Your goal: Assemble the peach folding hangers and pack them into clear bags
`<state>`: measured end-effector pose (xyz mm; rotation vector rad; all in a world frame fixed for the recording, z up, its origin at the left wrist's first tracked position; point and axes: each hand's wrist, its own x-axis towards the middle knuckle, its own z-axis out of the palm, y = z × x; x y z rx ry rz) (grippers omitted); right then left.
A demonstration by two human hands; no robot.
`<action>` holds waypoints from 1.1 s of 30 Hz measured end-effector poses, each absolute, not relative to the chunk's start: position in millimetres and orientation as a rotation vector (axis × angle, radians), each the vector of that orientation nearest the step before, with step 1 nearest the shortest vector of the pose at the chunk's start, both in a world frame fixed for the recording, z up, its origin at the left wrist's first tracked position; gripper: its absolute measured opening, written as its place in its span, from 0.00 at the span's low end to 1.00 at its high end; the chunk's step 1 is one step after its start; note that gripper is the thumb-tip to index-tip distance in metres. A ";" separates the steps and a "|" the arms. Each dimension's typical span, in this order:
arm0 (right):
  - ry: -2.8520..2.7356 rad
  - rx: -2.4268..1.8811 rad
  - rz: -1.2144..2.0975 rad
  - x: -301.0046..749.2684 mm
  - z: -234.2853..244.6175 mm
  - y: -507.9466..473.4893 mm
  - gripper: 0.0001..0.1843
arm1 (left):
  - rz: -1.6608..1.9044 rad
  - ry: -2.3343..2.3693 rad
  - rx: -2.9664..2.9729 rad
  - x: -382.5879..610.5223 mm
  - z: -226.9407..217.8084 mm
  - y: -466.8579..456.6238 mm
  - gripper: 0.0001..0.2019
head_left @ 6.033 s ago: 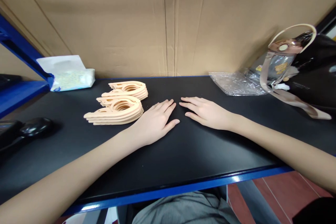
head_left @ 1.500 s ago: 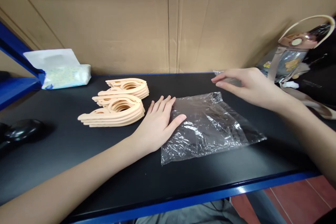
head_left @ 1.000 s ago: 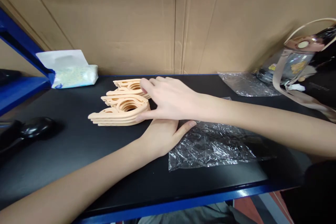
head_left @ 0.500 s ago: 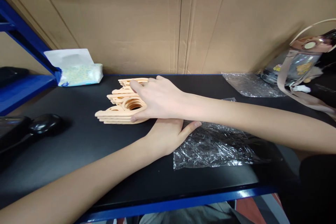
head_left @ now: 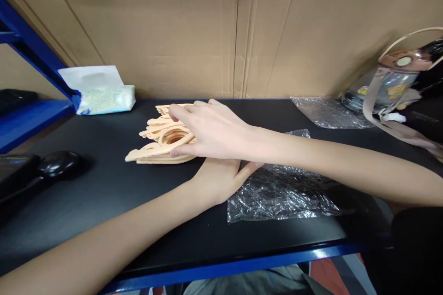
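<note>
A stack of peach-coloured plastic hangers (head_left: 148, 152) lies on the black table, its layers slightly skewed against each other, with a round opening running through them. From the right, my right hand (head_left: 216, 131) reaches across the top, thumb at the near edge and fingers bent over the far part of the stack. My left hand (head_left: 218, 179) lies beneath my right wrist, close to the right end of the hangers. Its thumb points right over a crinkled clear plastic bag (head_left: 284, 198); the other fingers are hidden.
At the back left sits a tissue pack (head_left: 105, 99). A black rounded device (head_left: 58, 163) is at the left. Another clear bag (head_left: 330, 113) and a strapped water bottle (head_left: 387, 85) are at the back right. Cardboard (head_left: 155, 32) walls the rear; a blue edge (head_left: 221, 269) runs in front.
The upper hangers have shifted and tilted, so the stack is less evenly aligned. My right hand has moved slightly with them; my left hand has stayed nearly still.
</note>
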<state>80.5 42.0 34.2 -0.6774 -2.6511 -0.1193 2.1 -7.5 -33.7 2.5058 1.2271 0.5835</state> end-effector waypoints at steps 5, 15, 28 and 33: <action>-2.644 -0.669 -0.216 96.6 44.2 34.3 0.20 | 0.554 1.244 2.514 2.7 -31.9 -7.7 0.32; -2.429 -0.980 -0.266 199.3 66.2 4.6 0.20 | 0.391 1.406 2.543 6.5 -31.5 -5.0 0.39; -1.991 -1.551 -0.021 376.1 7.0 -38.8 0.20 | 0.316 1.451 2.547 6.1 -33.5 -3.7 0.39; -2.132 -1.465 -0.013 387.4 -4.9 -46.7 0.21 | 0.304 1.462 2.549 6.5 -34.9 -2.8 0.39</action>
